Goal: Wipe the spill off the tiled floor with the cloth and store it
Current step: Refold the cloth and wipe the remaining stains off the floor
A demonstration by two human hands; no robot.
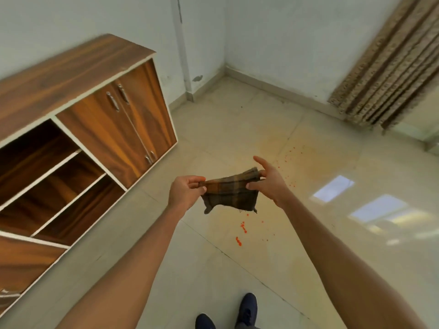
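Observation:
A brown plaid cloth (230,191) hangs stretched between both hands above the floor. My left hand (184,193) pinches its left top corner. My right hand (268,180) pinches its right edge with thumb and fingers, the index finger raised. Below and around the cloth, orange-red drops of the spill (241,232) dot the beige tiled floor (237,129), with finer specks (288,160) farther right and a faint orange smear on the tiles behind the cloth.
A wooden cabinet (78,74) with two closed doors (123,119) and open shelves (47,176) stands on the left. A patterned curtain (389,72) hangs at the right. My dark shoes (247,307) show at the bottom edge. White walls meet in the far corner.

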